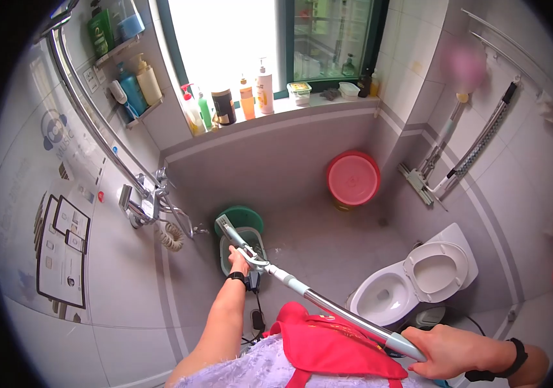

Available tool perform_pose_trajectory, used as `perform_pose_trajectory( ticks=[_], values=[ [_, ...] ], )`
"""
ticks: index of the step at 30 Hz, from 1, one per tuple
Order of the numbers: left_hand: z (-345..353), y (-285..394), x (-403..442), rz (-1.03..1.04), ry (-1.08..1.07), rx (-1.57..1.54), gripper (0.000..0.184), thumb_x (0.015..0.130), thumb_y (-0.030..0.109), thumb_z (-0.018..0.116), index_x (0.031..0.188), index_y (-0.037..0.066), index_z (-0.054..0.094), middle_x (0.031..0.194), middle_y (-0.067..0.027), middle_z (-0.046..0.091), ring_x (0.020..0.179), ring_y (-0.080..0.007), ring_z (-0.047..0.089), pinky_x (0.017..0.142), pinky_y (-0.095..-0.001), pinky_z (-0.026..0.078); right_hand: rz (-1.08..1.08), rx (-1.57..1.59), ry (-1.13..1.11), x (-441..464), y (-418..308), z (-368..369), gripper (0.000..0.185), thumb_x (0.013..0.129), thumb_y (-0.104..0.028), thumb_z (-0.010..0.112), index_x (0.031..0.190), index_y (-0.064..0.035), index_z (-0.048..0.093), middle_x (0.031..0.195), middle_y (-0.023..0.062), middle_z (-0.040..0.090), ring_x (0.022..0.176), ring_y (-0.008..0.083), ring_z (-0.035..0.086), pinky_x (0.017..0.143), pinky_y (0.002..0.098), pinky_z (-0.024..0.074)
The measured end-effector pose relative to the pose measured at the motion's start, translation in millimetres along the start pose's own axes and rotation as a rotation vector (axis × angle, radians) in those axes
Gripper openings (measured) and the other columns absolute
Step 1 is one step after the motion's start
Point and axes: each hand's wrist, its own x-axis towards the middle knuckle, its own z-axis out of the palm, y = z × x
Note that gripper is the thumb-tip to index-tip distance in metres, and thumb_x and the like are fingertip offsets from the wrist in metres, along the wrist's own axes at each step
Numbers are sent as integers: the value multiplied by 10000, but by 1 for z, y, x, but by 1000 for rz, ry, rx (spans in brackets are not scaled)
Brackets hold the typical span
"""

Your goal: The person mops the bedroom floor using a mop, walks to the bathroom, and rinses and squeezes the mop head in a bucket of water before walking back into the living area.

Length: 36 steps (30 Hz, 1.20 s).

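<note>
A mop with a metal pole (347, 313) runs diagonally across the view, its narrow head (230, 230) over the green basin (245, 216) and the pale bucket (250, 240). Near the mop's head end, my left hand (238, 260) is closed at the white fitting, partly hidden by it. My right hand (448, 351) wraps round the pole's grey end at the lower right. Both wrists wear black bands. A red apron (335, 346) covers my front.
An open toilet (386, 294) stands at the right, with a red-lidded bucket (353, 178) by the far wall. Bottles line the windowsill (283, 108). Other mops (444, 132) hang on the right wall. Shower fittings (150, 197) project from the left wall.
</note>
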Motion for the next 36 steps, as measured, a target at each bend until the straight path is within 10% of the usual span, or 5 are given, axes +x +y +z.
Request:
perform_pose_trajectory(
  ticks=[5, 17, 21, 22, 36],
  values=[
    [7, -3, -20, -57, -30, 22, 490, 907, 492, 416, 843, 19, 525, 719, -90, 560, 634, -269, 587, 588, -423, 506, -28, 100, 42, 6, 21, 9, 412, 777, -229, 631, 1123, -48, 499, 847, 159, 632, 745, 300, 634, 690, 365, 501],
    [-18, 70, -14, -62, -1, 588, 307, 825, 328, 452, 610, 110, 446, 512, -2, 425, 390, -109, 407, 346, -243, 325, -48, 511, -110, 65, 74, 11, 230, 857, -202, 582, 985, -18, 528, 628, 46, 553, 498, 112, 555, 451, 252, 455],
    [-12, 64, -27, 226, 73, 764, 355, 813, 343, 527, 537, 158, 401, 476, 26, 364, 407, -118, 324, 406, -297, 253, -83, 699, -166, 108, 91, 15, 244, 883, -236, 555, 933, 2, 524, 642, 36, 532, 480, 96, 530, 406, 237, 433],
    [-10, 62, -32, 218, 40, 910, 511, 771, 385, 570, 1020, -60, 606, 1069, -194, 606, 1004, -288, 563, 834, -410, 421, -84, 721, -176, 123, 94, 19, 245, 881, -234, 557, 927, 4, 522, 647, 37, 532, 474, 95, 525, 403, 236, 432],
    [24, 12, -135, 383, 77, 1251, 647, 759, 550, 560, 1128, 20, 584, 1166, -178, 563, 1165, -329, 468, 949, -427, 385, -101, 975, -336, 219, 140, 45, 173, 877, -174, 545, 851, -3, 542, 643, 30, 520, 462, 97, 495, 384, 250, 423]
  ],
)
